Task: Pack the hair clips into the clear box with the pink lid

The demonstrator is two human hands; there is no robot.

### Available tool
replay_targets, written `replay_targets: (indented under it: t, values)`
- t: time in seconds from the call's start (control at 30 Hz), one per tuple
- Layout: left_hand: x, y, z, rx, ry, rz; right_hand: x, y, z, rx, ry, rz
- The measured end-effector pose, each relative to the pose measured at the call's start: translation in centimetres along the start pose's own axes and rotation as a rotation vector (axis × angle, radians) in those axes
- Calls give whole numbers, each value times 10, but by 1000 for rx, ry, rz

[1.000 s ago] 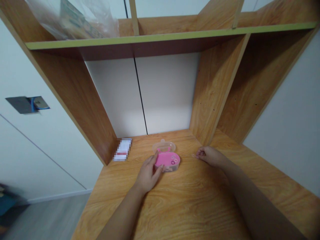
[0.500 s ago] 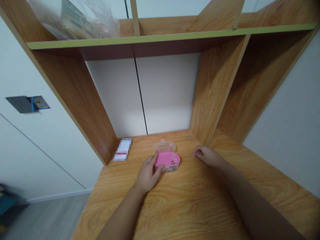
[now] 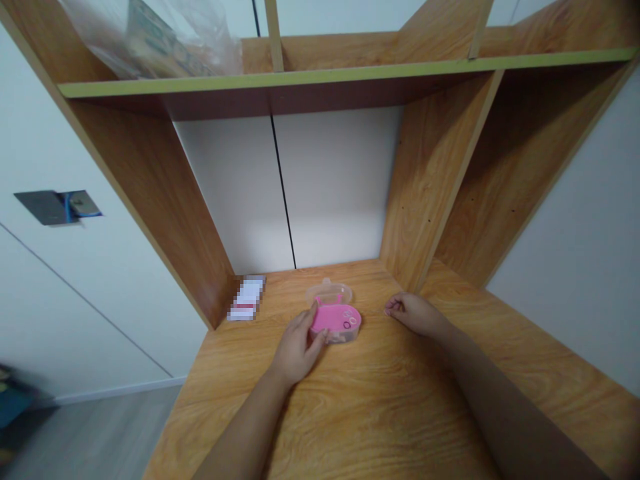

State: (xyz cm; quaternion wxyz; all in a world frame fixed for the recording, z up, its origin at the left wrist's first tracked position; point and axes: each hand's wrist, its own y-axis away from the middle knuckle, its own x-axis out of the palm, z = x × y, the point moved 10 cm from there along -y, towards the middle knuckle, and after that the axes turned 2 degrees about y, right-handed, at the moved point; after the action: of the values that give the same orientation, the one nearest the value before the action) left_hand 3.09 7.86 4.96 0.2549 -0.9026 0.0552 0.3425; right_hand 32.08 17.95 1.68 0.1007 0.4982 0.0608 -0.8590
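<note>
A small clear plastic box (image 3: 343, 337) with rounded ends stands on the desk. Its see-through lid (image 3: 327, 291) is folded open at the back. Inside it is a pink layer (image 3: 327, 317), and several small rings, like tiny hair ties (image 3: 347, 325), one dark and others pale, lie at its right end. My left hand (image 3: 296, 350) grips the left end of the box, fingers at the far side and thumb at the front. To the right of the box, my right hand (image 3: 413, 312) is low over the desk with its fingertips pinched; what is between them is too small to make out.
The wooden desk (image 3: 360, 413) spreads in front of me. A blurred white card-like item (image 3: 247, 298) lies at the back left. Upright panels (image 3: 425, 193) stand at the sides, and a shelf (image 3: 320, 80) overhead holds a plastic bag (image 3: 165, 43).
Almost nothing differs. The view has shifted very slightly; my left hand stays on the box and my right hand stays pinched at the same spot.
</note>
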Motion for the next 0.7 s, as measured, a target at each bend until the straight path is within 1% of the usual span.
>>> replay_targets:
  t: [0.2,0.3,0.4,0.47,0.57,0.67,0.7]
  values:
    - [0,0,1,6,-2,-13,2,-1,5,-67,2,-6]
    - [0,0,0,13,9,-15,0,0,8,-76,-1,-23]
    - [0,0,-1,9,11,-13,-3,1,14,-73,-79,-56]
    - [-1,0,0,-2,11,-22,-8,2,22,-81,-170,-95]
    - [-2,0,0,-7,21,-22,-17,5,50,-137,-280,-170]
    - [-2,-1,-1,-8,24,-16,-23,12,97,-264,-242,-227]
    - [-2,-1,-1,-8,25,-18,-19,14,112,-290,-218,-200]
